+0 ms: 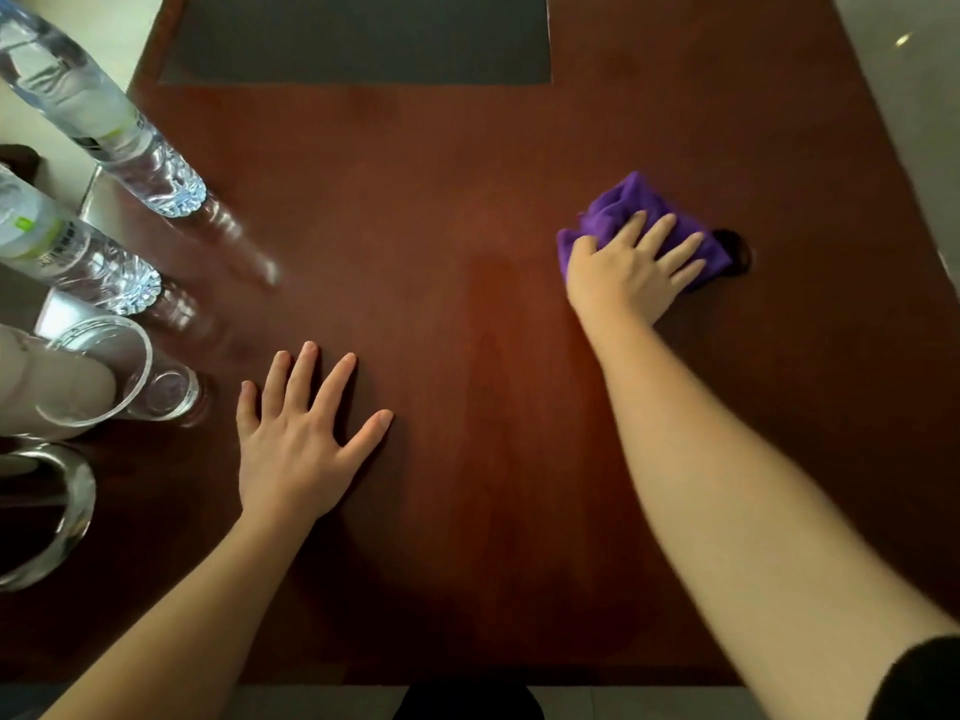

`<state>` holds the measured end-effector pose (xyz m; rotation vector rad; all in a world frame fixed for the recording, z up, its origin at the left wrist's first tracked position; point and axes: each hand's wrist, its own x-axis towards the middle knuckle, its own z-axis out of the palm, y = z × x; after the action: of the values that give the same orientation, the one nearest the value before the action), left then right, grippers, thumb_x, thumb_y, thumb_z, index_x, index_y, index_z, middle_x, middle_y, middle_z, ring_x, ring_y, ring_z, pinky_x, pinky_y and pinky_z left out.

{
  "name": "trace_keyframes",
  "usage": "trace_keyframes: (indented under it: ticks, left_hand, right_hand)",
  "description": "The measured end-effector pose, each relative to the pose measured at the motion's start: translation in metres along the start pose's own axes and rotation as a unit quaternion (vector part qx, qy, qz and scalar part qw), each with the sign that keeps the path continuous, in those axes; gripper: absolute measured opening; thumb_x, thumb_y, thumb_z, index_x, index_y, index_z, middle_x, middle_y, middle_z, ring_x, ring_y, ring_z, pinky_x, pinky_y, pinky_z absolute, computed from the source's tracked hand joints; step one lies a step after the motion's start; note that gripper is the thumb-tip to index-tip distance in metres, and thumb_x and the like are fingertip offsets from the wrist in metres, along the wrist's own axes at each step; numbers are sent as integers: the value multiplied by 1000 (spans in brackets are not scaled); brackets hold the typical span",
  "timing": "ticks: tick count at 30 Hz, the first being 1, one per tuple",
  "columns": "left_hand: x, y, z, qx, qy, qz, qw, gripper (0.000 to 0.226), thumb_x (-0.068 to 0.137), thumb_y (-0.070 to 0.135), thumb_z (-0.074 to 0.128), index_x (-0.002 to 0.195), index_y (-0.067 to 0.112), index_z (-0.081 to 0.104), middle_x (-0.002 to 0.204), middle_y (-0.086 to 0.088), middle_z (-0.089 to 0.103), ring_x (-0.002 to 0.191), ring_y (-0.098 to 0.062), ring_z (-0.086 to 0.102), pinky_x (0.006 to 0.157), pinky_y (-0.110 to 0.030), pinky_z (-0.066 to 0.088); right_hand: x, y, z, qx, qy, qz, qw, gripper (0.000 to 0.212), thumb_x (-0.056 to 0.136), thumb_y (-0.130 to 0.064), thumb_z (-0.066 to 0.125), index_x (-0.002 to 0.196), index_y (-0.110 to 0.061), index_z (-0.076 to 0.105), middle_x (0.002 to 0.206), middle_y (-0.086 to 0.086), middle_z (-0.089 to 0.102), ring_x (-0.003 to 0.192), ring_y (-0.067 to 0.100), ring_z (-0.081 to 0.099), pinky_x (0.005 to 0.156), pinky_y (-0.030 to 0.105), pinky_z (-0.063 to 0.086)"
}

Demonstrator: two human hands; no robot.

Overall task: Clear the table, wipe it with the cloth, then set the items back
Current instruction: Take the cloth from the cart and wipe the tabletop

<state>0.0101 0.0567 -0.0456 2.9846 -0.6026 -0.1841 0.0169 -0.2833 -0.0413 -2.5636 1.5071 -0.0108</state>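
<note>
- Head view: dark reddish-brown bench, seen from above, near edge at the bottom of the frame.
- Right hand laid flat, fingers spread, pressing down on a crumpled purple cloth toward the right edge of the bench; not pinching it.
- Cloth touching the bench, just beside a small dark round hole in the surface.
- Left hand flat on the bench, fingers fanned out, holding nothing, near the left edge.
- Along the left edge: two clear water bottles, far one and near one, both standing on the bench.
- Nearer along that edge: clear glass tumbler, just left of the left hand, apart from it.
- At the near left corner: curved clear glass piece, only partly in frame.
- Dark grey rectangular panel at the far edge.
</note>
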Motion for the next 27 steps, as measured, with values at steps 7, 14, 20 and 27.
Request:
trace_keyframes:
  ticks: [7, 14, 20, 27]
  left_hand:
    - [1, 1, -1, 1, 0, -2, 1000, 80, 83, 83, 15, 151, 41, 26, 163, -2, 17, 151, -20, 2, 120, -50, 5]
    - [3, -2, 2, 6, -2, -1, 1000, 80, 84, 84, 12, 152, 42, 22, 163, -2, 16, 151, -21, 2, 120, -50, 3]
    - [2, -3, 5, 1, 5, -3, 1000, 80, 82, 85, 15, 151, 43, 24, 163, 0, 16, 151, -19, 2, 121, -48, 3]
    - [1, -2, 3, -4, 6, 1, 1000, 80, 83, 84, 17, 151, 42, 24, 163, -1, 15, 151, -19, 1, 121, -49, 2]
  right_hand:
    - [-109, -120, 21, 11, -40, -270, 962, 66, 93, -55, 33, 151, -26, 29, 160, 11, 18, 145, 44, 4, 113, 59, -5]
    - [-98, -159, 24, -34, -78, -399, 913, 62, 95, -63, 23, 152, -38, 20, 163, 2, 9, 147, 38, -3, 115, 57, -5]
    - [-41, -149, 19, 7, -75, -323, 944, 61, 94, -60, 26, 150, -35, 28, 162, 0, 16, 148, 33, 3, 116, 53, -3]
    - [47, -45, 0, 3, -17, -163, 986, 65, 93, -60, 27, 150, -31, 31, 161, 4, 20, 147, 35, 7, 116, 54, 1]
